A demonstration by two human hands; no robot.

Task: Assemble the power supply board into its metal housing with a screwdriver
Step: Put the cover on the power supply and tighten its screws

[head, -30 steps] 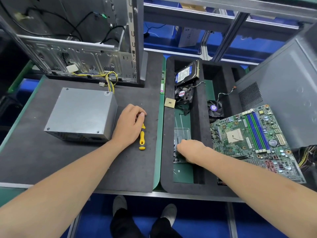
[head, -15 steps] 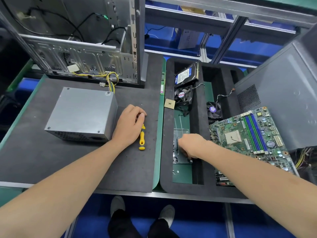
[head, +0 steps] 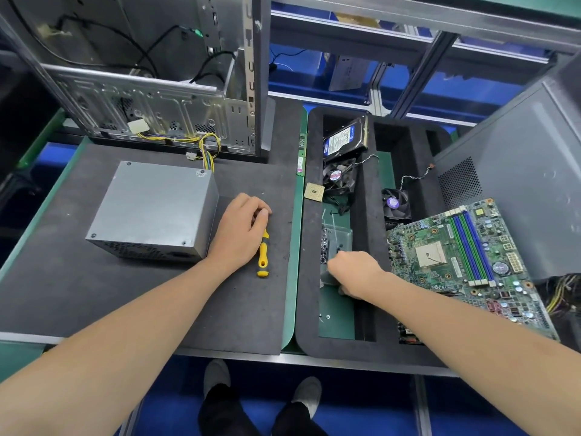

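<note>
Power supply housing (head: 154, 212), closed, sits on the desk (head: 94, 294) at ten o'clock, just beside the left hand (head: 242, 229), whose curled fingers cover the yellow screwdriver (head: 263, 256) shaft. The step looks like fetching a screw: the right hand (head: 352, 272), at three o'clock, reaches into the clear screw box (head: 341, 239) with its fingers hidden, so its grip cannot be told. Next, a screw must be seated in a housing hole.

A motherboard (head: 456, 262) leans at the foam tray's (head: 345, 347) right edge; a hard drive (head: 344, 141) stands at its far end
</note>
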